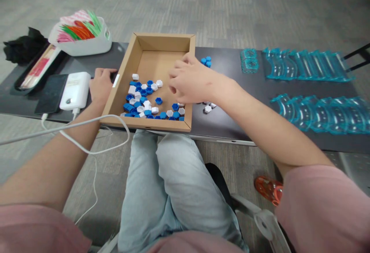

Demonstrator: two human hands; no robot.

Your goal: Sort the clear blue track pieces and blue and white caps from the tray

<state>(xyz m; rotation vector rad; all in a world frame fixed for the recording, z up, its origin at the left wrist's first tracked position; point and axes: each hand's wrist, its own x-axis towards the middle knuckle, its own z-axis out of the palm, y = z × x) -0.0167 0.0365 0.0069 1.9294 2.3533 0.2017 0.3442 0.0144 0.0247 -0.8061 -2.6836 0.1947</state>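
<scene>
A shallow cardboard box [164,41] stands on the dark table, with many blue and white hexagonal plastic pieces [143,91] gathered toward its near side. Over the box's right wall, my right hand [190,78] bends its fingers down and inward; whatever they hold, if anything, is hidden. Outside the box, a few blue pieces [206,61] and several white pieces [208,108] lie to the right of that hand. My left hand [101,84] rests on the table beside the box's left wall, one finger stretched toward it, with nothing visible in it.
At the left are a white power adapter [75,90] with cables [86,123], a black phone-like slab [51,94], a long tray [37,68] and a white basket [82,46] of coloured strips. Clear teal plastic holders [309,66] line the right, with a small teal stack [249,61].
</scene>
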